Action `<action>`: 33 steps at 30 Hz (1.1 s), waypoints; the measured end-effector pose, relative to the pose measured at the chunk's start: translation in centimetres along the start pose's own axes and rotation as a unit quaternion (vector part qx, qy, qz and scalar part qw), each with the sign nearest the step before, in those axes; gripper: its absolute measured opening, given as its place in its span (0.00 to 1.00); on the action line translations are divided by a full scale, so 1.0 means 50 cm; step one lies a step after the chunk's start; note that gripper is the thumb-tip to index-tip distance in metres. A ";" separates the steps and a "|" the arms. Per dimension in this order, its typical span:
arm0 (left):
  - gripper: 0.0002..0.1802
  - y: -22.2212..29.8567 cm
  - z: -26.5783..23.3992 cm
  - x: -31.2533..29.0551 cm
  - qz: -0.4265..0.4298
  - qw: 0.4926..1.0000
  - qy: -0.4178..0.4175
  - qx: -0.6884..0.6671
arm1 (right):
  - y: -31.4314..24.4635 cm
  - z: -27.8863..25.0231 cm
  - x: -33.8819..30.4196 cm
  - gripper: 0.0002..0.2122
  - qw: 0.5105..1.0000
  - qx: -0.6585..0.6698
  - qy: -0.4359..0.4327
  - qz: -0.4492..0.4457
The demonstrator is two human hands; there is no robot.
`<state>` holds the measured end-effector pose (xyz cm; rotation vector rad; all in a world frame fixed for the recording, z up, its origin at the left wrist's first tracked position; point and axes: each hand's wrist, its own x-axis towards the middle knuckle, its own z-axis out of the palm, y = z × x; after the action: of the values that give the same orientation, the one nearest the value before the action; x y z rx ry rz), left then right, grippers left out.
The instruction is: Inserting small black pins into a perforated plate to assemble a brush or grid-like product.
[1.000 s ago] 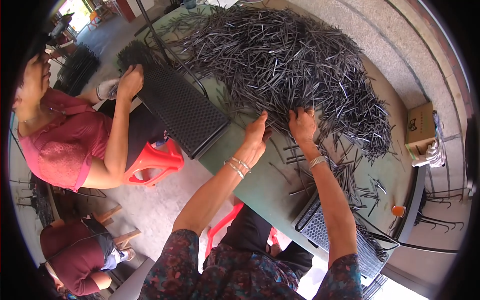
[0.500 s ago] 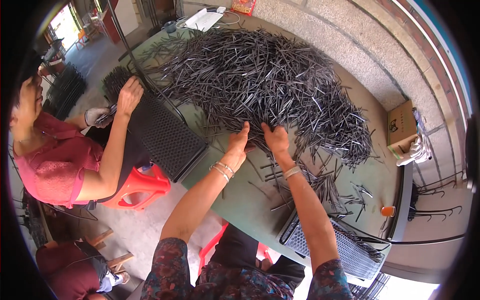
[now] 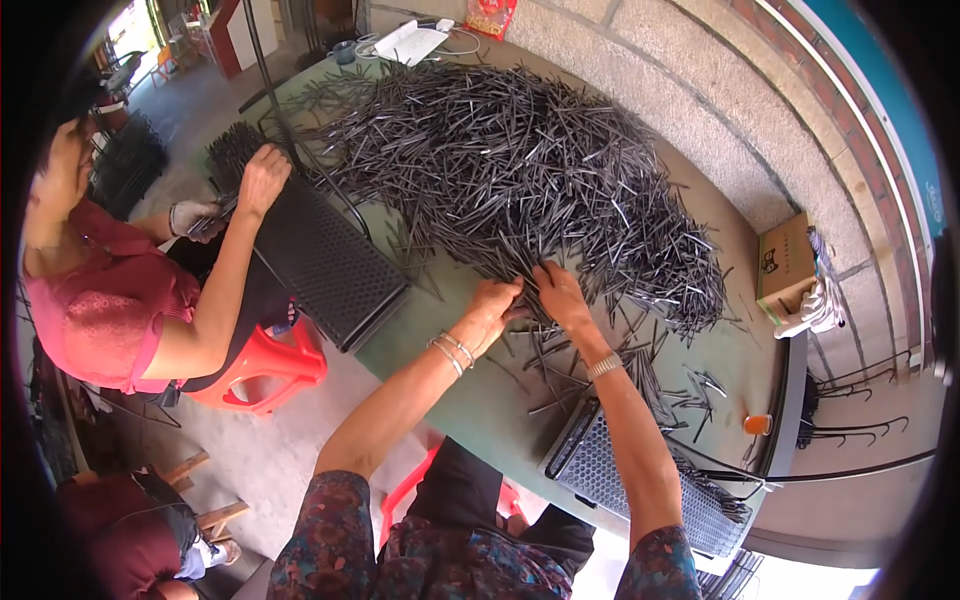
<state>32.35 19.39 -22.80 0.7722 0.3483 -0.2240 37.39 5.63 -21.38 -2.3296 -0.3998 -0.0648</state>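
A large heap of thin black rods (image 3: 520, 160) covers much of the green table. At its near edge my left hand (image 3: 488, 312) is closed with curled fingers on a bunch of black rods (image 3: 528, 300). Close beside it, my right hand (image 3: 563, 298) grips the same bunch from the other side. Several rods stick out above and below between the two hands. Exactly how many each hand holds is hidden by the fingers. Below my right forearm lies a perforated rack (image 3: 600, 465) with rods standing in its far right end.
On the left a co-worker in a pink top (image 3: 120, 310), one hand gloved, works at another perforated rack (image 3: 325, 265). Loose rods lie near my right wrist. An orange cup (image 3: 757, 425), a cardboard box (image 3: 785, 265) and a white device with cables (image 3: 410, 43) sit along the table's edges.
Both hands have drawn nearer to me and closed, pulling a bunch of rods out from the heap's near edge. The view has shifted slightly.
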 end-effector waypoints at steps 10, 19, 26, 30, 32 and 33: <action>0.19 -0.022 0.064 -0.051 -0.088 0.981 -0.155 -0.084 | -0.043 -0.056 -0.094 0.11 0.980 -0.183 0.056 -0.054; 0.22 -0.033 0.050 -0.057 -0.041 0.996 -0.034 -0.069 | -0.114 -0.029 -0.151 0.09 0.927 -0.327 0.068 -0.172; 0.15 -0.083 0.048 -0.034 -0.036 0.983 0.000 -0.182 | -0.132 -0.015 -0.174 0.15 0.909 -0.369 0.056 -0.187; 0.16 -0.092 0.058 -0.040 -0.020 0.983 0.012 -0.181 | -0.118 -0.043 -0.163 0.11 0.935 -0.294 0.036 -0.193; 0.15 -0.102 0.053 -0.030 0.001 0.988 0.025 -0.153 | -0.092 -0.078 -0.149 0.10 0.980 -0.094 0.018 -0.175; 0.15 -0.115 0.056 -0.027 0.019 0.991 0.039 -0.124 | -0.098 -0.105 -0.141 0.11 0.986 -0.072 0.020 -0.148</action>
<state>29.87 13.50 -24.11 0.5429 0.4257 -0.1122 29.59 3.34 -15.47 -2.3887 -0.7390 -0.2923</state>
